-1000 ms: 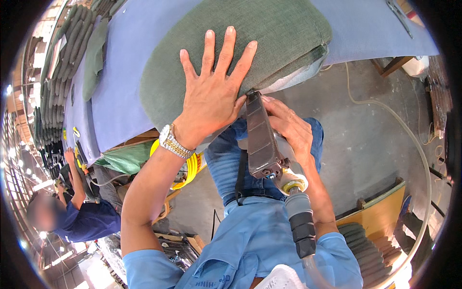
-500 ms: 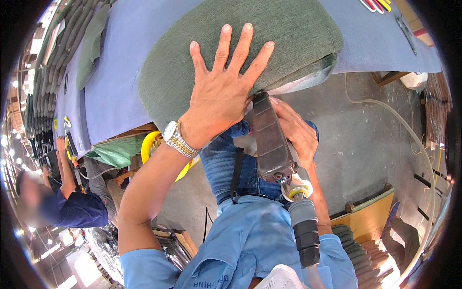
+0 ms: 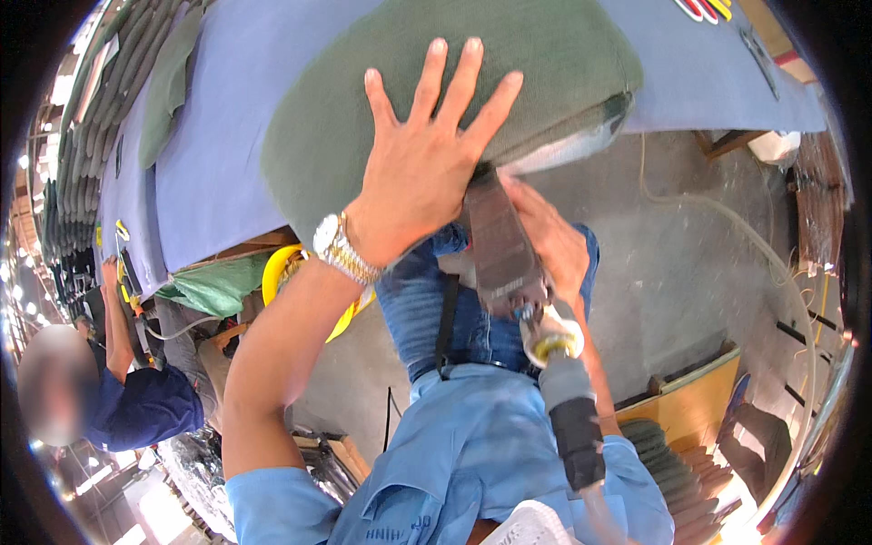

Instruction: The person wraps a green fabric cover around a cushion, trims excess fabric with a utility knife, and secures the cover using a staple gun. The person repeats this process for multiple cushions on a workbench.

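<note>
**Left hand flat on a green cushion, right hand on an air tool at its edge**

At the far left of the frame, a co-worker in a dark blue shirt (image 3: 145, 404) stands beside the long blue-covered workbench (image 3: 218, 163), apart from the person's own arms. Just right of that, under the bench edge, a yellow hoop-shaped object (image 3: 277, 272) and a green bag (image 3: 213, 286) sit tucked out of the way.

In the upper centre, a padded green cushion (image 3: 554, 64) lies on the bench with its near edge overhanging toward the person. The left hand (image 3: 422, 173) is spread wide, all fingers splayed, palm pressed flat on the fabric; it grips nothing and appears to pin the cover taut and keep the cushion from sliding. A metal wristwatch (image 3: 343, 250) circles that wrist.

Just right of centre, the right hand (image 3: 545, 245) is wrapped around a dark, long-bodied pneumatic tool (image 3: 500, 245), its nose tucked up under the cushion's lower edge, where pale padding shows. The tool points upward, likely so it meets the underside where the fabric folds over. An air hose (image 3: 572, 427) runs down from its base past the light blue shirt.

At lower right, a yellow crate (image 3: 695, 400) rests on the concrete floor.
</note>
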### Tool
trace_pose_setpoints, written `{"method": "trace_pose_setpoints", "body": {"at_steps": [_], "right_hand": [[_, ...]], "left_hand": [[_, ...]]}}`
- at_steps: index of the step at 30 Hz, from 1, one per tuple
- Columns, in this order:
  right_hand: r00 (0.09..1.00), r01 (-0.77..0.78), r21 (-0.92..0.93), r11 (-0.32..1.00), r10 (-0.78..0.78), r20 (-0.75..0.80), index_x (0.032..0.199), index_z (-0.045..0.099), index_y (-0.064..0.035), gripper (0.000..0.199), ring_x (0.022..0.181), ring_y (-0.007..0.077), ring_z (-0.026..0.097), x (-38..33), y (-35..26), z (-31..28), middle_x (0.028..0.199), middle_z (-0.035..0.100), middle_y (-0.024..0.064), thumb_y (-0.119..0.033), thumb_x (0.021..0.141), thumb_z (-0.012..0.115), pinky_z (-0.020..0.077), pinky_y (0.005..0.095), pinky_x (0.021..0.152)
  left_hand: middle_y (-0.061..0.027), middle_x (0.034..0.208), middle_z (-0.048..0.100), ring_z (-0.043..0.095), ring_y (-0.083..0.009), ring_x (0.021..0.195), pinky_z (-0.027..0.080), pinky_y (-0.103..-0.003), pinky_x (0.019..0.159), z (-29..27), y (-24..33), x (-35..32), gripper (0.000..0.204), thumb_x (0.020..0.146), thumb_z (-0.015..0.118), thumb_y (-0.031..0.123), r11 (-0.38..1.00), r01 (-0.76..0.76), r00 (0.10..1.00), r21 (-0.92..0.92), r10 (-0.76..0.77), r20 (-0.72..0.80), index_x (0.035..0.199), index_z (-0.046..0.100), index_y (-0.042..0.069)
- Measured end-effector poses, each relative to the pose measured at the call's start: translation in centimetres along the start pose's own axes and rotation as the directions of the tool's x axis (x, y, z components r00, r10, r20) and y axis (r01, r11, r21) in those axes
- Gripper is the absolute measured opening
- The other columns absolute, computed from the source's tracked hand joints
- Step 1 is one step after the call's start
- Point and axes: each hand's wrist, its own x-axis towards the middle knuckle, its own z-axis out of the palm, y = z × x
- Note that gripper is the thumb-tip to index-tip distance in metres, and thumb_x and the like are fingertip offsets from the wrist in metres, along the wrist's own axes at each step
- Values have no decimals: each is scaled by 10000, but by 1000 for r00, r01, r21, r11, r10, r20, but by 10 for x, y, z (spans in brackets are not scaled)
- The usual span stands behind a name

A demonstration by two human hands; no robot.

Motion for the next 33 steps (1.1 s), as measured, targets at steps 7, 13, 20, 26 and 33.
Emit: {"method": "trace_pose_setpoints", "body": {"at_steps": [7,13,20,26,33], "right_hand": [[984,-152,121,981,162,-75,1132,703,-42,330,1180,352,698,-43,-10,-13,1318,687,202,-44,809,776,557,430,1005],[727,-539,532,653,679,-97,1230,628,2,397,1204,209,621,-173,11,-21,1208,686,118,13,841,708,460,347,1079],[458,-580,808,104,862,218,1266,590,4,440,1084,206,656,-199,49,-33,1176,678,108,-43,849,720,529,345,970],[481,-567,819,94,845,235,1265,589,-13,432,1075,210,668,-207,63,-39,1189,669,102,-29,853,719,552,360,949],[465,-509,860,42,854,233,1289,555,-35,439,1073,265,685,-216,74,-34,1204,660,131,-29,873,697,598,411,919]], "left_hand": [[-174,1710,209,207,-420,1567,209,-758,1147,-8,-12,4,884,872,741,409,990,-108,993,-87,104,-52,1626,311,244],[-213,1491,558,507,-418,1392,391,-600,1138,-16,32,-44,766,855,825,335,764,-244,964,-597,127,-232,1505,519,69],[-199,990,764,735,-274,887,539,-400,918,-89,219,-93,335,896,781,126,-869,-326,870,-372,-122,-478,1145,725,-91],[-173,951,769,712,-207,828,526,-377,904,-110,248,-76,261,853,813,42,-992,-29,758,123,-102,-645,1083,773,-74],[-196,994,765,703,-213,833,547,-361,803,-130,220,-69,225,853,792,1,-977,178,680,120,34,-733,1052,758,-98]]}}
